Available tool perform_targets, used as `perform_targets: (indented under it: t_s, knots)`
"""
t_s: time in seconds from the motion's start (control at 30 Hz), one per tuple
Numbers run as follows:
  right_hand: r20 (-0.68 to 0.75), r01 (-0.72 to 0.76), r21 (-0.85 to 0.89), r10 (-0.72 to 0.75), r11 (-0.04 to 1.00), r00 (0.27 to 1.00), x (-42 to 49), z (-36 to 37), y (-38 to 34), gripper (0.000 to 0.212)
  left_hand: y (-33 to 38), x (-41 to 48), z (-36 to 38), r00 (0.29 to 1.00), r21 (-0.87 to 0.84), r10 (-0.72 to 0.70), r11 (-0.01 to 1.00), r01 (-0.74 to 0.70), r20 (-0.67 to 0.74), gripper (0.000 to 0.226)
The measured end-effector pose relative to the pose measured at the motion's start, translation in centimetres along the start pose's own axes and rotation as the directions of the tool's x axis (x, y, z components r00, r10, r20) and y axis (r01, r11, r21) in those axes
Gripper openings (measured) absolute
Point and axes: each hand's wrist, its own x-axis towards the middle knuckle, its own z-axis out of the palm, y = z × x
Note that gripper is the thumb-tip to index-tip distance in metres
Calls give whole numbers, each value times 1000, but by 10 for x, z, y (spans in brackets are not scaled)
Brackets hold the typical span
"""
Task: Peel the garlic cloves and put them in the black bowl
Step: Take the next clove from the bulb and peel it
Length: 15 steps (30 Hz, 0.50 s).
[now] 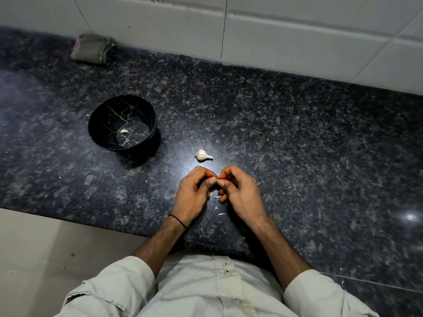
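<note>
Grip tight: left hand [194,191] and right hand [240,191] curl inward, thumbs meeting, pinching a small garlic clove [218,178].

We see a black bowl [103,117] veined with thin gold and cream lines like cracked marble, a pale cream clove [124,131] and a white garlic bulb [202,154] with faint grey-brown stripes. The counter [274,133] is near-black granite speckled with grey and brownish flecks, the peel scraps [220,214] are white, and the tiles [297,30] are white with dark grout lines. We also note a grey-green cloth [93,49] with a pink edge, an off-white shirt [206,289], a black wristband [180,221] and a beige floor [34,248].
</note>
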Motion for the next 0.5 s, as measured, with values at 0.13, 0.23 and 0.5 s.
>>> perform_targets:
  t_s: [0.13, 0.23, 0.5]
  knots:
    - [-45, -1, -31, 0, 1000, 999, -1, 2, 3, 17, 1, -1, 0, 1000, 25, 23, 999, -23, -2, 12]
    - [-54, -13, -15, 12, 1000, 998, 0, 4, 3, 19, 0, -1, 0, 1000, 34, 25, 999, -25, 0, 15]
    - [-93, -80, 124, 92, 989, 991, -2, 6, 3, 23, 0, 0, 0, 1000, 36, 15, 999, -15, 18, 21]
